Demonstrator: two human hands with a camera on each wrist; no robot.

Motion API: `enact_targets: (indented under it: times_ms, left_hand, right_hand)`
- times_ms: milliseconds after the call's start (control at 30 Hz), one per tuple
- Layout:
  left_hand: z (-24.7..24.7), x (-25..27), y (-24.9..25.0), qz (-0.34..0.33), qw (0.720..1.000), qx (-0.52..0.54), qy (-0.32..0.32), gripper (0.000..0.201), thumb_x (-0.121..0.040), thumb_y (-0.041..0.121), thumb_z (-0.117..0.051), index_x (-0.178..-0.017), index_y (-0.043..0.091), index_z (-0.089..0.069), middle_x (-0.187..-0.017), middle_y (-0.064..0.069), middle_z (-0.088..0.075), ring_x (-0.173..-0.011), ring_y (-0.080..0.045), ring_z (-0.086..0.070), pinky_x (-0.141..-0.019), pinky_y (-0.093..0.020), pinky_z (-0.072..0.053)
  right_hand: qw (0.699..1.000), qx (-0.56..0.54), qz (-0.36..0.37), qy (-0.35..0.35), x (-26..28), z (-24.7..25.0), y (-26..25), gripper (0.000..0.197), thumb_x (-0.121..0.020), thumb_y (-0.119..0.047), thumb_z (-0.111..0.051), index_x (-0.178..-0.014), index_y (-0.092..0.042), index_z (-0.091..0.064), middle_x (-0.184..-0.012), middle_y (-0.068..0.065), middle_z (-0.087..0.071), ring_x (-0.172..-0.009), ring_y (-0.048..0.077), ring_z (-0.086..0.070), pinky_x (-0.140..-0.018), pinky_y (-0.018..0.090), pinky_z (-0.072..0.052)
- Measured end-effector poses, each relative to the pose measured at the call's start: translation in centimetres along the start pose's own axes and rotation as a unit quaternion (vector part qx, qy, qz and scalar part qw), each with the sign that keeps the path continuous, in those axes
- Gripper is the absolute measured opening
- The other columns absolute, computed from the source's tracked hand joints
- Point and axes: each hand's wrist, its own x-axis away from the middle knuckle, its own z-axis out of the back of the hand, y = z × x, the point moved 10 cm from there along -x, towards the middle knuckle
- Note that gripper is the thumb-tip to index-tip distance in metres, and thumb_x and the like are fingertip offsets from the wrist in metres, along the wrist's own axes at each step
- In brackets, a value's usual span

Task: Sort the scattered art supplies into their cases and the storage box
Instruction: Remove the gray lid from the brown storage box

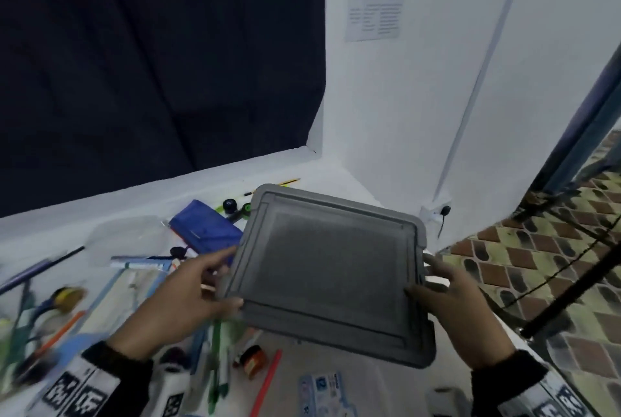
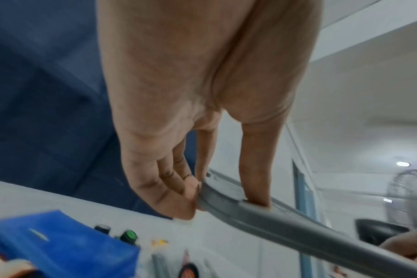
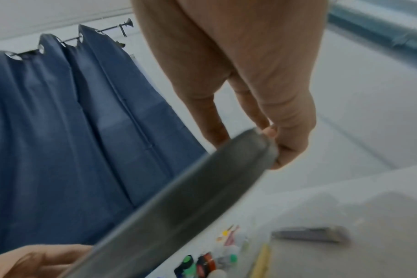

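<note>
the left hand [image 1: 181, 295] clamps the left edge of one flat grey plastic storage-box lid [image 1: 331, 268], thumb on top and fingers beneath; the right hand [image 1: 453, 302] grips its right edge the same way, holding it tilted above the white table [image 1: 302, 379]. the head view alone shows one blue zipped pencil case [image 1: 205, 226] far left of the lid. only the right wrist view shows a blue curtain [image 3: 60, 131] on its rod.
</note>
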Motion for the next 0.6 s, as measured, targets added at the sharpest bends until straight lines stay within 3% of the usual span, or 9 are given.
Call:
enact_targets:
  times_ms: [100, 167, 267, 367, 400, 467, 533, 600]
  left_hand:
    - [2.9, 4.8, -1.2, 0.049, 0.994, 0.051, 0.085, 0.073, -0.071, 0.002, -0.087, -0.126, 0.04, -0.057, -0.108, -0.003, -0.062, -0.086, -0.017, -0.069, -0.072, -0.03, -0.061]
    - [4.7, 8.2, -2.4, 0.07, 0.983, 0.069, 0.155, 0.067, -0.072, 0.001, -0.085, -0.12, 0.04, -0.059, -0.108, -0.005, -0.059, -0.087, -0.023, -0.068, -0.07, -0.03, -0.06]
    - [7.0, 13.1, -4.1, 0.065, 0.952, 0.093, 0.284, 0.05, -0.079, 0.006, -0.08, -0.113, 0.039, -0.063, -0.11, -0.007, -0.059, -0.078, -0.014, -0.07, -0.065, -0.018, -0.056]
    - [9.2, 18.2, -5.0, 0.073, 0.908, 0.086, 0.404, 0.027, -0.086, 0.025, -0.072, -0.109, 0.037, -0.066, -0.106, -0.004, -0.065, -0.085, -0.007, -0.071, -0.066, -0.01, -0.051]
    - [9.7, 19.7, -5.2, 0.074, 0.896, 0.096, 0.427, 0.023, -0.085, 0.033, -0.068, -0.108, 0.034, -0.066, -0.102, -0.004, -0.067, -0.088, -0.011, -0.071, -0.069, -0.012, -0.053]
    - [10.7, 22.2, -5.2, 0.064, 0.879, 0.125, 0.455, 0.029, -0.084, 0.043, -0.06, -0.108, 0.027, -0.067, -0.093, -0.006, -0.071, -0.093, -0.022, -0.07, -0.088, -0.032, -0.056]
    - [11.8, 24.6, -5.0, 0.052, 0.863, 0.143, 0.482, 0.029, -0.091, 0.042, -0.055, -0.107, 0.024, -0.069, -0.095, -0.005, -0.074, -0.1, -0.023, -0.069, -0.099, -0.048, -0.051]
    - [13.3, 27.3, -5.7, 0.058, 0.843, 0.162, 0.51, 0.033, -0.096, 0.044, -0.049, -0.107, 0.023, -0.071, -0.098, 0.0, -0.076, -0.108, -0.019, -0.068, -0.105, -0.048, -0.046]
  right_hand:
    - [0.996, -0.051, 0.028, -0.07, -1.3, -3.5, -1.9, 0.047, -0.09, 0.007, -0.06, -0.105, -0.035, -0.074, -0.096, 0.01, -0.068, -0.08, 0.022, -0.07, -0.074, 0.04, -0.057]
    - [0.988, -0.075, 0.04, -0.126, -1.8, -6.5, -2.9, 0.05, -0.091, 0.005, -0.061, -0.11, -0.04, -0.071, -0.094, 0.013, -0.062, -0.079, 0.024, -0.066, -0.077, 0.041, -0.054]
    - [0.978, -0.063, 0.071, -0.188, -2.0, -11.2, -4.3, 0.051, -0.093, -0.001, -0.061, -0.12, -0.044, -0.064, -0.088, 0.008, -0.059, -0.076, 0.017, -0.063, -0.076, 0.037, -0.053]
    - [0.964, -0.044, 0.11, -0.237, -1.4, -15.5, -6.2, 0.05, -0.094, -0.006, -0.061, -0.129, -0.04, -0.057, -0.081, 0.013, -0.054, -0.071, 0.013, -0.056, -0.069, 0.021, -0.048]
    - [0.959, -0.04, 0.123, -0.253, -1.1, -16.8, -6.9, 0.049, -0.094, -0.005, -0.061, -0.13, -0.039, -0.057, -0.08, 0.018, -0.049, -0.072, 0.015, -0.052, -0.069, 0.021, -0.046]
    - [0.953, -0.034, 0.139, -0.268, -0.6, -19.1, -7.9, 0.049, -0.093, -0.006, -0.063, -0.133, -0.034, -0.057, -0.079, 0.022, -0.042, -0.072, 0.018, -0.046, -0.074, 0.025, -0.043]
    - [0.948, -0.043, 0.152, -0.275, 0.0, -21.3, -9.0, 0.045, -0.095, -0.009, -0.062, -0.134, -0.03, -0.058, -0.073, 0.01, -0.04, -0.066, 0.011, -0.044, -0.068, 0.018, -0.041]
    - [0.945, -0.057, 0.154, -0.282, 1.1, -23.3, -10.4, 0.038, -0.097, -0.016, -0.059, -0.133, -0.027, -0.058, -0.068, 0.001, -0.051, -0.062, 0.005, -0.05, -0.065, 0.015, -0.042]
